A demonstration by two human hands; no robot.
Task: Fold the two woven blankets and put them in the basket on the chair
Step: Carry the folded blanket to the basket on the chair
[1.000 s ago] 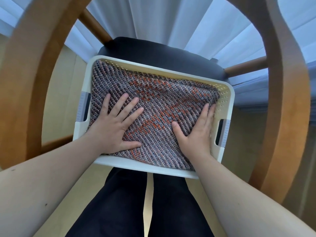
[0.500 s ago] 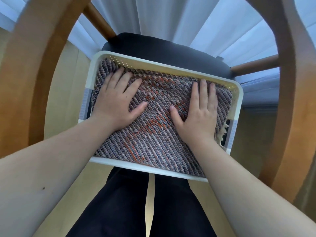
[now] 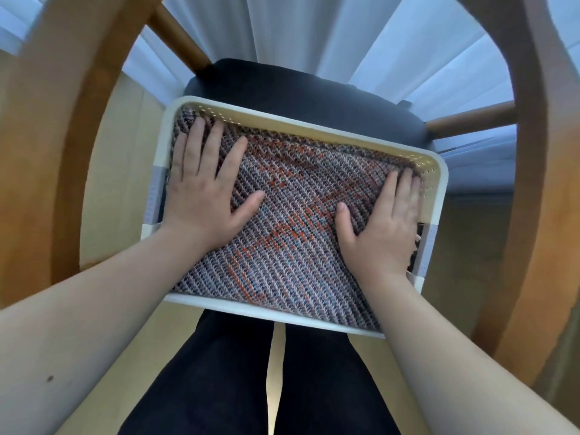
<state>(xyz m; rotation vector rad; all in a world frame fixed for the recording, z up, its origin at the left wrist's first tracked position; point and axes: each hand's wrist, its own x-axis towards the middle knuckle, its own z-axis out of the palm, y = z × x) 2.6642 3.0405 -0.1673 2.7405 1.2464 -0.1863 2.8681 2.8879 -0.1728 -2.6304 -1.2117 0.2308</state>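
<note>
A folded woven blanket [image 3: 292, 227], grey-purple with orange flecks, fills the white perforated basket [image 3: 260, 312]. The basket rests on the dark seat cushion [image 3: 298, 89] of a wooden chair. My left hand [image 3: 204, 189] lies flat on the blanket's left side, fingers spread toward the far left corner. My right hand [image 3: 386, 224] lies flat at the right edge, its fingertips against the basket's right wall. Neither hand grips anything. Only one blanket surface shows; whatever lies beneath it is hidden.
Curved wooden chair arms rise at the left [image 3: 72, 127] and at the right [image 3: 539, 183] of the basket. White curtains [image 3: 314, 29] hang behind the chair. My dark trouser legs [image 3: 219, 378] stand just before the basket's near rim.
Both hands slid outward over the blanket: the left toward the far left corner, the right toward the basket's right wall. The blanket stays in the basket.
</note>
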